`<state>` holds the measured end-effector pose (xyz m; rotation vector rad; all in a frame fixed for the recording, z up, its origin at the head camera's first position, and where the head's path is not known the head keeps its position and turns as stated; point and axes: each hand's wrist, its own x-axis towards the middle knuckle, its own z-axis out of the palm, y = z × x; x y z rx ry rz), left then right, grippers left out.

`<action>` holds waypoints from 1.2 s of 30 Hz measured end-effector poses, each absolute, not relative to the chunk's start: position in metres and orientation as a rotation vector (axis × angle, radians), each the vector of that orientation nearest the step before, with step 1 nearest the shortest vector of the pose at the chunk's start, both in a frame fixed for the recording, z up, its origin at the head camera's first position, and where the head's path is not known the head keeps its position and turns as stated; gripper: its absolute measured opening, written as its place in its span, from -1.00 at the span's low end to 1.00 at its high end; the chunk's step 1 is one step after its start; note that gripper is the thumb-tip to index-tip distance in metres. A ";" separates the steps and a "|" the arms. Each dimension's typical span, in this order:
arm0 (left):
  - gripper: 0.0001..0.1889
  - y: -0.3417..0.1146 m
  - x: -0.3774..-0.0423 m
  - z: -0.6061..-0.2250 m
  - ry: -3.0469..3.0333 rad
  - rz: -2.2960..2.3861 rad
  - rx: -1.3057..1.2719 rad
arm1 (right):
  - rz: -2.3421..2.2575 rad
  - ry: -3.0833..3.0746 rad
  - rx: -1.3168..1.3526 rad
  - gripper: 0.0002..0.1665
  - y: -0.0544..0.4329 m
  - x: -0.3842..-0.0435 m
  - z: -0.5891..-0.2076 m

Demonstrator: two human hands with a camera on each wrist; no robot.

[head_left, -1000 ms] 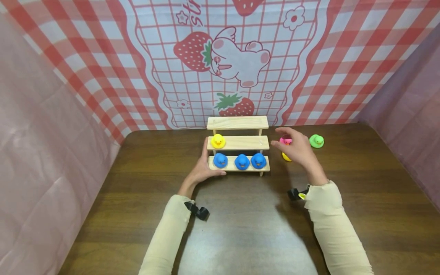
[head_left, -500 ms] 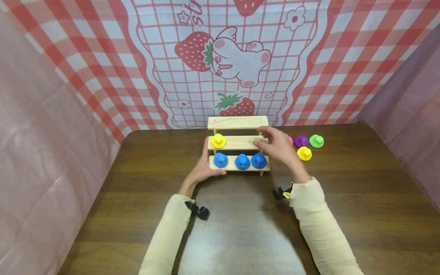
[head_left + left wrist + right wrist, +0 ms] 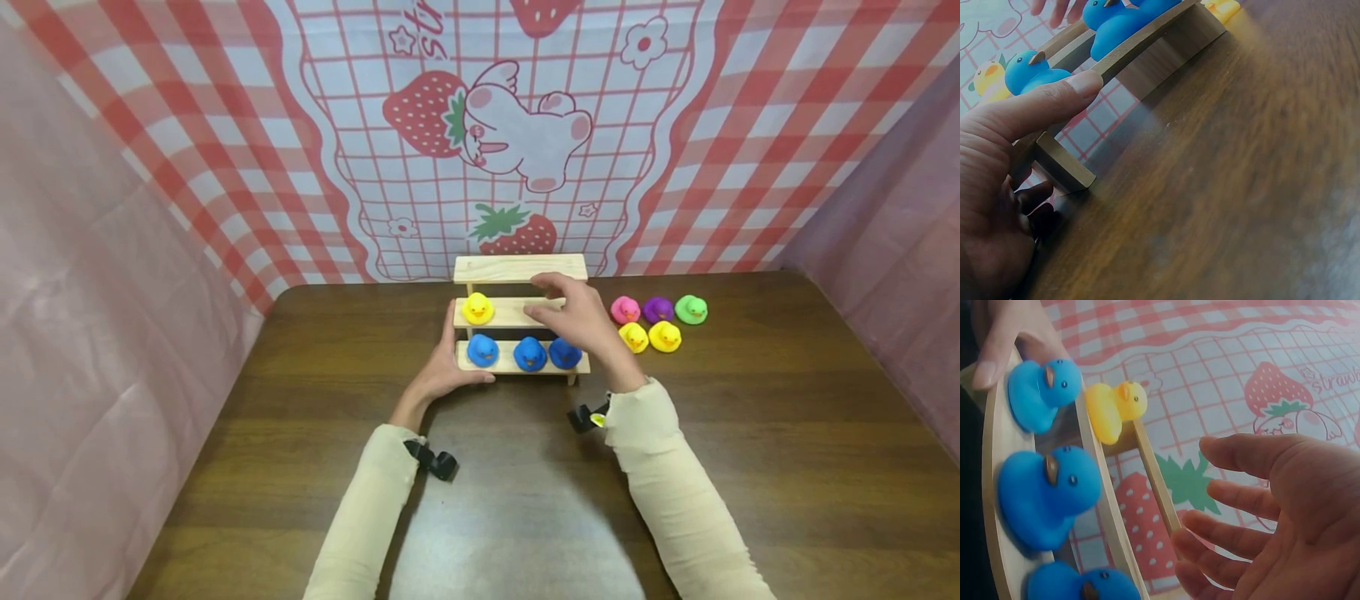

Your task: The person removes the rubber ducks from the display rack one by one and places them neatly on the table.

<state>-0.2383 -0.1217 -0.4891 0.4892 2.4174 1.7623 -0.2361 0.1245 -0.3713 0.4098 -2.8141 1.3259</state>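
Observation:
A three-tier wooden display rack (image 3: 510, 268) stands against the cloth backdrop. My left hand (image 3: 441, 372) grips its left end, thumb (image 3: 1085, 84) along the front of the bottom tier. A yellow rubber duck (image 3: 477, 308) sits at the left of the middle tier. On the bottom tier are a left blue duck (image 3: 483, 350), a middle blue duck (image 3: 529, 354) and a right blue duck (image 3: 564, 352), partly covered by my right hand in the head view. Over the right part of the middle tier hovers my right hand (image 3: 581, 317), fingers loosely spread, holding nothing in the right wrist view.
Right of the rack, loose ducks lie on the brown wooden table (image 3: 495, 500): a pink one (image 3: 625, 310), a purple one (image 3: 658, 309), a green one (image 3: 692, 309) and two yellow ducks (image 3: 664, 337). The strawberry-print cloth (image 3: 525, 125) hangs directly behind the rack.
My right hand has moved left, from above the loose ducks to over the middle tier, uncovering the pink, purple and yellow ducks. The left hand and the rack have stayed put.

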 end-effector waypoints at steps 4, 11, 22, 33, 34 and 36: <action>0.44 -0.121 -0.238 -0.489 2.404 1.783 0.502 | 1.342 -2.818 0.418 -0.41 0.116 -0.237 -0.371; 0.46 -0.121 -0.238 -0.489 2.409 1.778 0.501 | 1.314 -2.813 0.469 -0.42 0.100 -0.240 -0.375; 0.44 -0.122 -0.239 -0.489 2.419 1.746 0.477 | 1.347 -2.826 0.496 -0.40 0.078 -0.248 -0.381; 0.45 -0.121 -0.237 -0.484 2.395 1.772 0.495 | 1.379 -2.847 0.511 -0.40 0.065 -0.257 -0.388; 0.45 -0.121 -0.235 -0.480 2.384 1.776 0.496 | 1.377 -2.853 0.510 -0.40 0.064 -0.258 -0.388; 0.43 -0.121 -0.231 -0.471 2.365 1.777 0.500 | 1.374 -2.862 0.512 -0.39 0.063 -0.258 -0.388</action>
